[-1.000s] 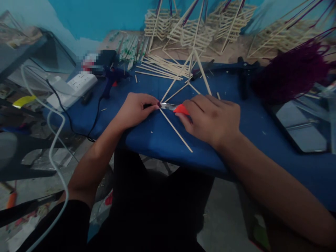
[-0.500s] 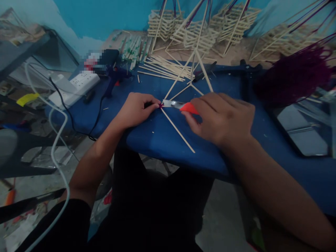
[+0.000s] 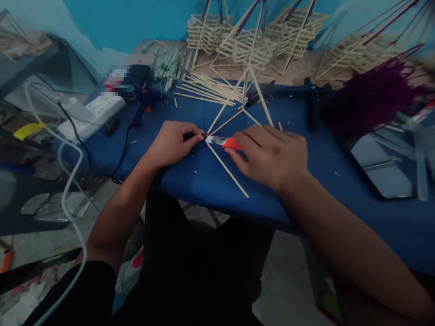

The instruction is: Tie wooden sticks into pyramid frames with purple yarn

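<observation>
My left hand [image 3: 175, 144] is closed in a pinch on a small bit of purple yarn [image 3: 204, 135] at the left corner of a frame of thin wooden sticks [image 3: 228, 170]. In my right hand [image 3: 273, 156] is an orange-handled cutter knife [image 3: 232, 144]. Its blade points left and meets that corner beside my left fingertips; whether it touches the yarn I cannot tell. The frame's sticks spread from the corner toward the front edge and up to a raised peak. My right hand hides part of the frame.
A blue-covered table [image 3: 217, 183] carries loose sticks [image 3: 212, 90], a glue gun [image 3: 144, 102] with a black cord and a white power strip [image 3: 98, 111]. Stacked stick frames [image 3: 244, 47] stand along the wall. A purple yarn bundle [image 3: 370, 99] and a dark-edged tray [image 3: 384, 170] lie right.
My right hand and the cutter have shifted slightly left, with the blade closer to my left fingertips. The whole view has shifted a little. My left hand keeps its pinch.
</observation>
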Motion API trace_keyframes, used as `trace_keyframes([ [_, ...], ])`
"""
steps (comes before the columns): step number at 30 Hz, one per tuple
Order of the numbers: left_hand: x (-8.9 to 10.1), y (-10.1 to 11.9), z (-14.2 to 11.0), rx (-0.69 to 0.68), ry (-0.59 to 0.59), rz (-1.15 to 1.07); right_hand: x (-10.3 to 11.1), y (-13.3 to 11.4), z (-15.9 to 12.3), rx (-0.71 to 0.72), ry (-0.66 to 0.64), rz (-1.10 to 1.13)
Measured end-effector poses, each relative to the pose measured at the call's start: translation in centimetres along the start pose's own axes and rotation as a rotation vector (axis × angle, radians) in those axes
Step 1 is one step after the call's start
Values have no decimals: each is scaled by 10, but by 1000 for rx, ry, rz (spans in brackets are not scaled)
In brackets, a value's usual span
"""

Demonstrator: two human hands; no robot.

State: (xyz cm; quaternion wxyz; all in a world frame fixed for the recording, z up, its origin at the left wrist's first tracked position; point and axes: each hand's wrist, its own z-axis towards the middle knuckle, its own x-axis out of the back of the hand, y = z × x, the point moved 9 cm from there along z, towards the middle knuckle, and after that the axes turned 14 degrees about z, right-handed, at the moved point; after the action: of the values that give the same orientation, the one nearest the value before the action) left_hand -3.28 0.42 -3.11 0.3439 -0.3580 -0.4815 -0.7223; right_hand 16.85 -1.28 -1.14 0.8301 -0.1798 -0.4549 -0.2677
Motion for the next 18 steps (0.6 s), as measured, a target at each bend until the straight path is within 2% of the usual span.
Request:
trace_keyframes([
  [6,-1,0,0,-6,29,85,7,-5,-1,57,82,-68],
  [11,-2,3,-1,-24,21,139,8,1,1,-12,-7,-23],
  [15,-2,5,-2,-46,6,149,20,13,1,-111,26,-33],
  [18,-1,4,-2,-46,23,125,19,13,0,-71,15,-41],
])
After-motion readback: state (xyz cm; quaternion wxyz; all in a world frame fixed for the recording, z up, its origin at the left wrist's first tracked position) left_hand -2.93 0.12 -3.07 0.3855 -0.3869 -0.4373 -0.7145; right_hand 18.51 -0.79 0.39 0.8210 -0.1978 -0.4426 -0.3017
